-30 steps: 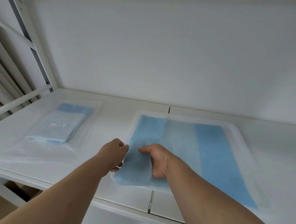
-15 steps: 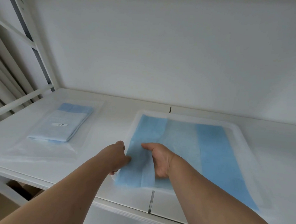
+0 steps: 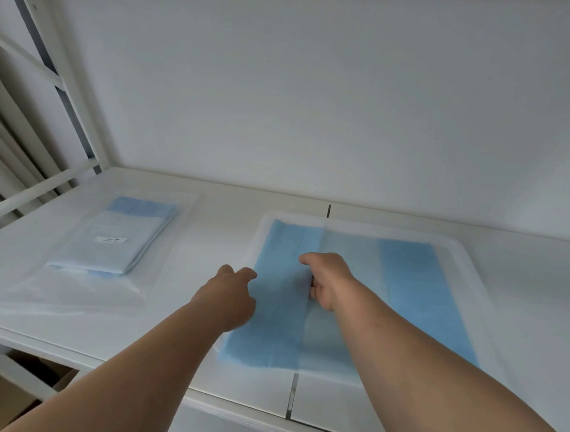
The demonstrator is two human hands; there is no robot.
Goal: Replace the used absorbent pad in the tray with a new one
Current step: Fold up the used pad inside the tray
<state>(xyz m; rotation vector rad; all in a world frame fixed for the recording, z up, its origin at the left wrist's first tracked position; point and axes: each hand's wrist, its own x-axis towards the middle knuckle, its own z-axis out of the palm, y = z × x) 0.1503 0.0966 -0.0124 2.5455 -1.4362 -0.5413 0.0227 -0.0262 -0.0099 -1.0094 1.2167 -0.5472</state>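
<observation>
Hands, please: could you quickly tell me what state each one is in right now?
Left hand: closed, at the left edge of the blue pad; grip not visible.
Right hand: closed, pinching a raised fold of that pad.

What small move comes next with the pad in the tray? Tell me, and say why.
Probably keep folding the left flap rightward across the pad. The right hand already grips a raised fold of the blue pad, the left hand rests on its left edge, and the pad lies otherwise flat in the white tray. The packaged new pad waits unopened at left.
</observation>
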